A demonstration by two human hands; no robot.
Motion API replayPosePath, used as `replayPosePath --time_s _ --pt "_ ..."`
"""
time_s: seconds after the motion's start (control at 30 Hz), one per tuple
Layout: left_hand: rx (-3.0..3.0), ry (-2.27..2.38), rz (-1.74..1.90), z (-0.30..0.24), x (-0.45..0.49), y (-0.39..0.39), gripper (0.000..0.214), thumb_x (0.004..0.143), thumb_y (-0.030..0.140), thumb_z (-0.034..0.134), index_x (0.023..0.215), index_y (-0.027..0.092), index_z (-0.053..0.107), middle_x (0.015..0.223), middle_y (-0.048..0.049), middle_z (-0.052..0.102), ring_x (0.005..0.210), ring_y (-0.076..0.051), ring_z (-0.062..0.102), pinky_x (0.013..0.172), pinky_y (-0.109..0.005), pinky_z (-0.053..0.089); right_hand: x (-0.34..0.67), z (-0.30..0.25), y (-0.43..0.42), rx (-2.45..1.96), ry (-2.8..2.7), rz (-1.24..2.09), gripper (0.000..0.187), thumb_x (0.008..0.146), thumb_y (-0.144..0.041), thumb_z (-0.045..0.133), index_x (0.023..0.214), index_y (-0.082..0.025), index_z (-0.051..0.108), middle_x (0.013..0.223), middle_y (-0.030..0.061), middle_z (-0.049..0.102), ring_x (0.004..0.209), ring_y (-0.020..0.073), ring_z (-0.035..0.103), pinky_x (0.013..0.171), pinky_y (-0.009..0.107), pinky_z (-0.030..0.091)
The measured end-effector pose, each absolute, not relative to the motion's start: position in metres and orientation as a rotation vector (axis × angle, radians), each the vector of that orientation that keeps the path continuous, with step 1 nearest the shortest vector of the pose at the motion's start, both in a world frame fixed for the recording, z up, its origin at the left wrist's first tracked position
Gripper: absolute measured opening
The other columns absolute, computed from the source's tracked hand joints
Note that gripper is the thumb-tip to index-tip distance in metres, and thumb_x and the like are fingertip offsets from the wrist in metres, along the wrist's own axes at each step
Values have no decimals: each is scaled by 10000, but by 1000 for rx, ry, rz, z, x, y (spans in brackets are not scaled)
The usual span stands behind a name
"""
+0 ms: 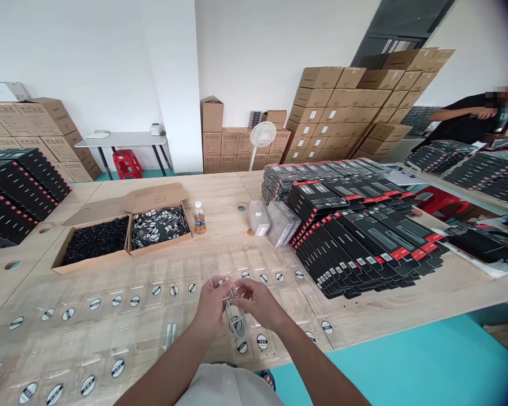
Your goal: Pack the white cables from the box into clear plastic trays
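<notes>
My left hand (211,307) and my right hand (257,303) meet just above the near edge of a wooden table (385,304). Both pinch a thin white cable (230,307) that hangs in a loop between them. Under and around the hands lie rows of clear plastic trays (122,332) with round black-and-white stickers (117,367). One tray to the left holds another white cable (169,335).
Two open cartons stand at the back left, one with small black parts (96,239) and one with black-and-white packets (158,224). A small bottle (199,217) stands beside them. Stacked black-and-red boxes (364,231) fill the right. Another person (474,121) works far right. Brown cartons (355,107) line the wall.
</notes>
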State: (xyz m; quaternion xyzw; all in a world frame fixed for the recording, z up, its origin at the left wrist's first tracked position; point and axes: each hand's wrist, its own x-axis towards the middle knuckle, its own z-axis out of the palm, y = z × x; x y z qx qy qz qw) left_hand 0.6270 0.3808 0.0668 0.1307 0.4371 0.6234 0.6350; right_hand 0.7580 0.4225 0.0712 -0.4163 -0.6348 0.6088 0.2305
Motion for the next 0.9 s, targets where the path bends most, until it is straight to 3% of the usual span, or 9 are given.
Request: replayPosePath --time_s 0.23,0.43,0.6,0.77,0.9 --pt "250 948 1462 79 608 389 265 608 323 811 708 153 634 624 1 636 557 -119 596 583 -244 475 755 56 416 -1102 -1553 1816 387 693 -439 720 951 -161 644 553 -81 451 481 77 429 436 194 413" --pt "322 737 1396 80 607 385 339 644 203 785 964 152 685 895 -60 716 780 -162 660 754 -280 499 757 56 401 -1068 -1261 1805 360 713 -461 723 895 -183 585 534 -75 508 457 84 457 428 201 402" --pt "355 674 1391 78 615 384 333 659 158 756 984 162 687 899 -54 720 825 -171 664 793 -288 491 753 56 392 -1119 -1170 1691 370 686 -457 751 856 -196 553 504 -89 486 423 77 421 402 200 370" --pt "388 756 1434 75 617 379 653 622 70 749 1220 236 548 1067 -65 698 965 -194 651 823 -304 486 752 55 388 -1181 -1154 1683 405 706 -492 719 919 -190 554 537 -74 503 457 98 457 440 227 408" --pt "359 886 1438 63 615 369 814 612 81 752 1336 263 425 1081 -73 692 1027 -229 647 918 -375 460 756 51 390 -1184 -1315 1649 438 741 -462 684 1062 -196 552 675 -33 577 598 135 546 543 252 452"
